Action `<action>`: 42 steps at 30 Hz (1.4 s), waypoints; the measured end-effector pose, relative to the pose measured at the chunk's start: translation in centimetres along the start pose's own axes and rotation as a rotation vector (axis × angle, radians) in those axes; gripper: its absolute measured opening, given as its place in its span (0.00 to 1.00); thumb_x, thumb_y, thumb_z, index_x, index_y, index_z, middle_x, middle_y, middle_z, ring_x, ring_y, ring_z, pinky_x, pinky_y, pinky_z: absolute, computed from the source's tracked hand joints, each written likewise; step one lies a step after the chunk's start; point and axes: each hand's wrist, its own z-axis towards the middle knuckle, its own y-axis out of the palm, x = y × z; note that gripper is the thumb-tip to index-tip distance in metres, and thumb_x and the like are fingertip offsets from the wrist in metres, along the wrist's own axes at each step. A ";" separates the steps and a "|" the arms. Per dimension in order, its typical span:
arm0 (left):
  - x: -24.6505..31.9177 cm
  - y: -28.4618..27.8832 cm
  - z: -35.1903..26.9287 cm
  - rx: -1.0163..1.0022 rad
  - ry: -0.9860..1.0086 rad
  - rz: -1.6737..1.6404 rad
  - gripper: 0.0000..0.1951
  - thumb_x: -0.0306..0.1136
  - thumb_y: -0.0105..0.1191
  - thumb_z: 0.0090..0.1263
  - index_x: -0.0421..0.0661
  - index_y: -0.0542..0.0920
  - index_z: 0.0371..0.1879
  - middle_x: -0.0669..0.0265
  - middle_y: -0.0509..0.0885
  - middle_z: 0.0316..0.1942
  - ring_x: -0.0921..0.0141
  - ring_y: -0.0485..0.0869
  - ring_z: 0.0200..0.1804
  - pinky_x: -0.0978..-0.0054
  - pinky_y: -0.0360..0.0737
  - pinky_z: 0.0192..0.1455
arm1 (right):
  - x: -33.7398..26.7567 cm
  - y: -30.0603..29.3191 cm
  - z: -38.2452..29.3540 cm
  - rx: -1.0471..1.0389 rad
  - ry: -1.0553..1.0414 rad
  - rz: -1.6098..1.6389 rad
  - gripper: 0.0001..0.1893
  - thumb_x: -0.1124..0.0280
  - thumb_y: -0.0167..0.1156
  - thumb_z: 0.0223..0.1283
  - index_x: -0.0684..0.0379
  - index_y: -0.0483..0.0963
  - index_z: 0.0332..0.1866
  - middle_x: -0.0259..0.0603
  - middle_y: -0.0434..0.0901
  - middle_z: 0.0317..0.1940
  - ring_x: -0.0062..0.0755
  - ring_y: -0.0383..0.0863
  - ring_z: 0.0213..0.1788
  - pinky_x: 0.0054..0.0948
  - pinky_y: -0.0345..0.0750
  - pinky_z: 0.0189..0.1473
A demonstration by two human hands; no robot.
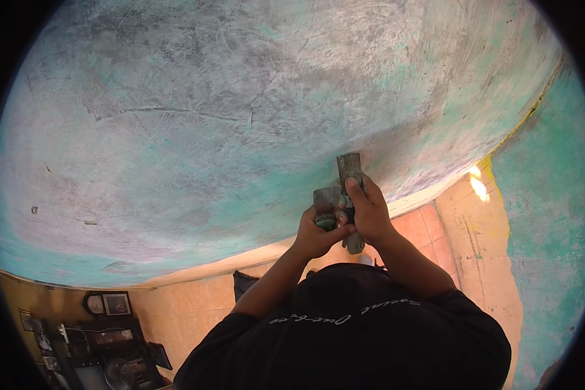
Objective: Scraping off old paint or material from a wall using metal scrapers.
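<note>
My left hand [317, 236] grips a putty knife [327, 200] with a wide, stained grey blade and a partly visible green handle. Close on its right, my right hand [373, 214] is closed on a second flat-bladed scraper [349, 165], smeared with grey, the thumb lying on its blade. A greyish end piece [354, 243] shows below the hands; whether it belongs to the second scraper cannot be told. The fingers meet between the two tools and hide parts of both handles. Before me stands a wall [200, 146] with patchy grey, white and turquoise coating.
A second turquoise wall [546, 234] with a yellow, bare-edged strip stands at the right. Below lies an orange tiled floor [190, 302]. At the lower left are a fan [119, 373], dark furniture and framed pictures [116, 304]. A black object [245, 282] lies near my left forearm.
</note>
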 end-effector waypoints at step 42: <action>1.4 -0.1 0.0 -0.005 0.015 -0.015 0.16 0.17 0.64 0.52 0.44 0.73 0.37 0.74 0.75 0.28 0.81 0.76 0.34 0.80 0.76 0.38 | -0.7 0.6 0.0 -0.024 -0.003 -0.055 0.13 0.61 0.46 0.70 0.61 0.68 0.39 0.33 0.72 0.22 0.16 0.68 0.16 0.18 0.67 0.18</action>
